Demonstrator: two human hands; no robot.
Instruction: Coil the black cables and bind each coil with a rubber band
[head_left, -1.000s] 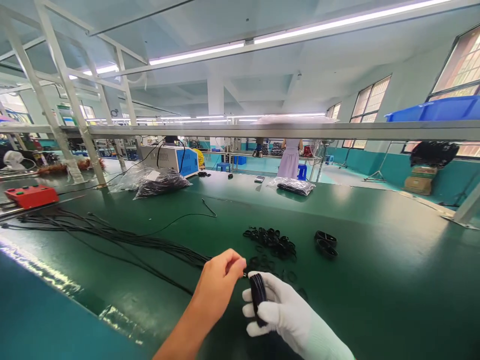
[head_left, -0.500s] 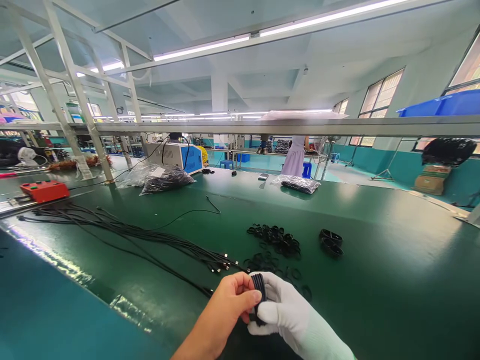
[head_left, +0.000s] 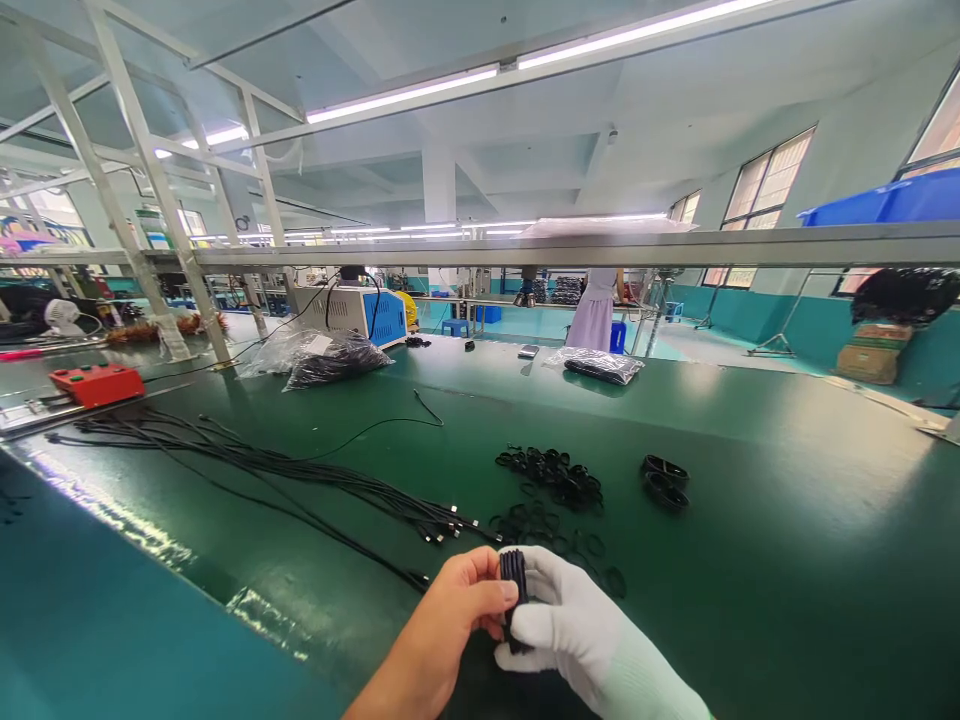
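A coiled black USB cable point(head_left: 513, 572) is held between my two hands near the front of the green table. My bare left hand point(head_left: 466, 608) pinches its left side with thumb and fingers. On the other side, my white-gloved right hand point(head_left: 564, 618) wraps round the coil. Just beyond my hands lies a heap of small black rings point(head_left: 553, 478), with several more scattered closer in. To the left stretches a bundle of black cables point(head_left: 300, 470) whose metal USB plugs point(head_left: 453, 524) point toward my hands.
Two larger black coils point(head_left: 665, 482) lie right of the rings. A red control box point(head_left: 97, 385) stands far left, a plastic bag point(head_left: 337, 358) and a blue-grey machine point(head_left: 360, 312) behind. Another packed bag point(head_left: 602, 365) sits at the back. A metal shelf beam point(head_left: 465, 254) crosses above.
The coil has turned slightly in my hands, showing more of its strands. Both hands stay nearly in place, and the view has shifted a little.
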